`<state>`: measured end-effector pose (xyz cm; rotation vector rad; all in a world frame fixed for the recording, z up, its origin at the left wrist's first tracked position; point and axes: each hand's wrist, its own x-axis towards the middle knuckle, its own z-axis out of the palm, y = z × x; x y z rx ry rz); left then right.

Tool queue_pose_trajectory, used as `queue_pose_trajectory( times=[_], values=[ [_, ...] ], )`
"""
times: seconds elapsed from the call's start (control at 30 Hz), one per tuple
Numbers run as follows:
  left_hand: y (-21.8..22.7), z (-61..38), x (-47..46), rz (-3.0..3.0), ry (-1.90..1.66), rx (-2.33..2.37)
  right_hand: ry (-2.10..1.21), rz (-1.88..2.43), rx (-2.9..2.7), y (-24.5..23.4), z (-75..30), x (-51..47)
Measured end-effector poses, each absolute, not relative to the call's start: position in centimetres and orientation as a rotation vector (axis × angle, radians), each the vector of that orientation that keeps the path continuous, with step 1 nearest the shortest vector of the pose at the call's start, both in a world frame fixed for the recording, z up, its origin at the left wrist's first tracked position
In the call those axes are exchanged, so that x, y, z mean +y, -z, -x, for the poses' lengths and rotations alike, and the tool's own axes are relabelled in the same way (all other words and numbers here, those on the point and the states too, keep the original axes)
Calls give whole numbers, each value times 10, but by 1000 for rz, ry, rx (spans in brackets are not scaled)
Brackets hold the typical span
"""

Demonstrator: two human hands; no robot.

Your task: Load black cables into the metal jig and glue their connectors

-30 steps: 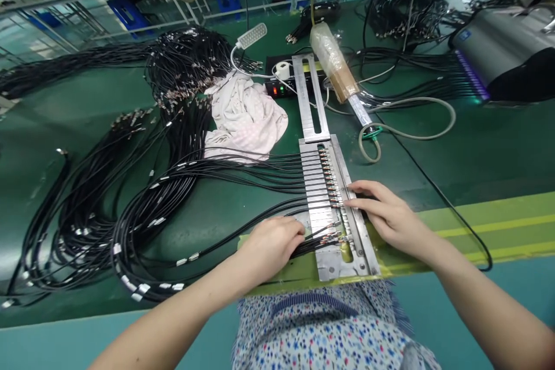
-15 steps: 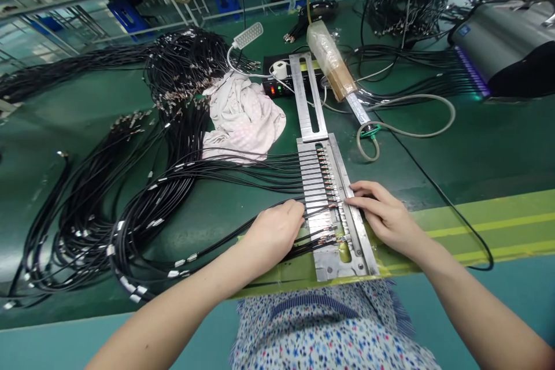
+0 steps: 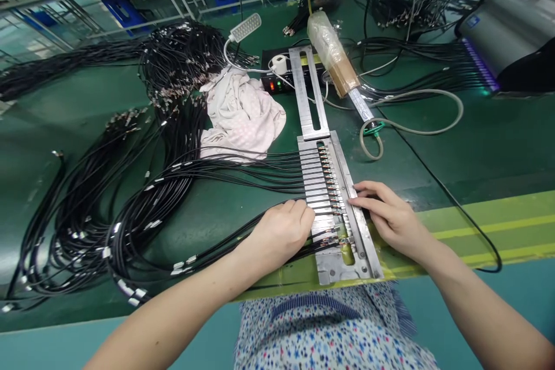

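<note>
A slotted metal fixture (image 3: 323, 182) lies on the green bench near the front edge, with several thin black cables (image 3: 251, 165) laid side by side in its slots, their metal tips pointing right. My left hand (image 3: 281, 231) rests curled on a few cables at the fixture's left edge, fingers pressed down on them. Just right of the cable tips, my right hand (image 3: 388, 214) lies on the fixture's right rail, its fingers stretched flat against it.
Large bundles of black cables (image 3: 130, 202) cover the left of the bench. A crumpled white cloth (image 3: 243, 113), a small lamp (image 3: 245, 28), a black power box (image 3: 277, 69), a plastic-wrapped tube with hose (image 3: 336, 60) and a grey machine (image 3: 507, 40) lie behind.
My left hand has slid forward and right along the cables, up to the fixture's left edge. My right hand has stayed on the right rail.
</note>
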<state>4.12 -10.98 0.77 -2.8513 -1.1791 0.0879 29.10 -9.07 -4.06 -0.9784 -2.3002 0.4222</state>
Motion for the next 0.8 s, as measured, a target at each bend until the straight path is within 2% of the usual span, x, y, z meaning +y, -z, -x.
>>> queue_pose_trajectory(
  times=[0.1,0.33,0.6,0.8],
  values=[
    [-9,-43,-109,2859,-133,-1166,-401,984,-2317,41,-292,-91],
    [-4,-41,-105,2902,-170,-1189,-108,887,-2596,25,-281,-90],
    [14,-23,-112,2977,165,-1148,-162,884,-2749,8,-262,-84],
    [6,-24,-116,2903,72,-1150,-49,892,-2779,7,-253,-87]
  ],
)
